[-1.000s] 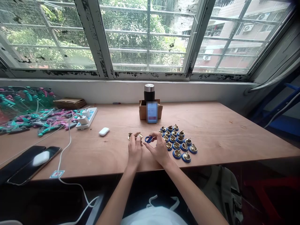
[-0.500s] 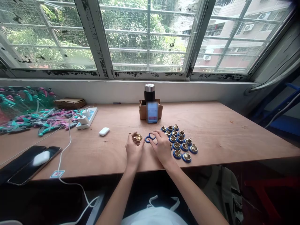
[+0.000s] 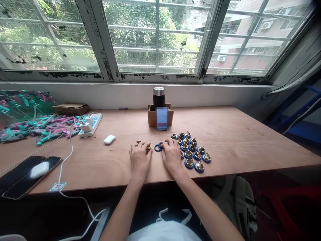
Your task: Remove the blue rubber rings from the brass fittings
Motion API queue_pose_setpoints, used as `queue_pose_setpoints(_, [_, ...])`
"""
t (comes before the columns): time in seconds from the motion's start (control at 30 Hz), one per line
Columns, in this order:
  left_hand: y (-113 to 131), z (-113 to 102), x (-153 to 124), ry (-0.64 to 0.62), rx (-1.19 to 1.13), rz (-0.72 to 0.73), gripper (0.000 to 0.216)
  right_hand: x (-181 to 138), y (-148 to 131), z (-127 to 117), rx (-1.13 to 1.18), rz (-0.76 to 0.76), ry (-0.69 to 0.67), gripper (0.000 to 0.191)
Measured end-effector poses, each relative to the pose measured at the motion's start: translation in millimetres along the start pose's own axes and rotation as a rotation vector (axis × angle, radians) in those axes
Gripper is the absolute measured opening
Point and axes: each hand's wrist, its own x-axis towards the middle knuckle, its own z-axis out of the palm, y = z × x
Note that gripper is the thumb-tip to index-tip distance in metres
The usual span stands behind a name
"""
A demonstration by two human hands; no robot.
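Blue rings (image 3: 157,147) lie on the table (image 3: 230,134) between the two hands, at the fingertips of the right hand (image 3: 172,158). Brass-coloured pieces (image 3: 149,148) show under the bent fingers of the left hand (image 3: 140,159); whether either hand grips anything, I cannot tell. Just right of the right hand sit clustered brass-and-blue pieces (image 3: 197,155). Beyond, a phone (image 3: 162,117) stands before a cardboard box (image 3: 151,117), with a black bottle (image 3: 158,100) rising behind the phone.
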Motion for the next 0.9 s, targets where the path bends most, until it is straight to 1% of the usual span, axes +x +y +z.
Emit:
queue_pose_setpoints(0.1, [-0.7,-2.2,2.9,0.005,0.066,0.005,0.021,-0.1,1.0,2.1,0.001,-0.013,0.004,0.028])
queue_pose_setpoints(0.2, [-6.5,-1.3,7.0,0.023,0.116,0.024,0.021,0.5,-0.1,1.7,0.015,-0.011,0.015,0.027])
queue_pose_setpoints(0.23, [-9.5,-0.5,8.5,0.002,0.111,0.033,0.021,0.8,-1.1,0.4,0.014,-0.009,0.018,0.027])
queue_pose_setpoints(0.33, [-18.9,2.5,12.4,-0.112,0.048,0.034,0.026,2.5,-4.2,-7.0,-0.012,-0.013,0.030,0.023])
queue_pose_setpoints(0.4, [-22.7,4.0,13.6,-0.117,0.053,0.012,0.028,4.0,-3.3,-14.0,-0.052,-0.014,0.035,0.020])
queue_pose_setpoints(0.57, [-22.2,4.5,12.4,-0.086,0.093,-0.009,0.026,6.9,16.2,-32.5,-0.165,0.041,0.038,0.010])
queue_pose_setpoints(0.63, [-21.3,3.9,11.6,-0.075,0.103,-0.044,0.026,7.1,26.3,-40.5,-0.199,0.044,0.028,0.014])
queue_pose_setpoints(0.73, [-21.8,3.2,10.6,-0.030,0.107,-0.099,0.025,6.5,35.5,-53.8,-0.226,0.020,-0.055,0.023])
queue_pose_setpoints(0.83, [-23.6,2.6,10.3,0.000,0.110,-0.114,0.026,5.1,34.8,-64.0,-0.189,-0.015,-0.177,0.019])
queue_pose_setpoints(0.9, [-24.9,1.9,10.7,0.001,0.109,-0.110,0.027,4.2,30.8,-66.3,-0.164,-0.039,-0.243,0.016])
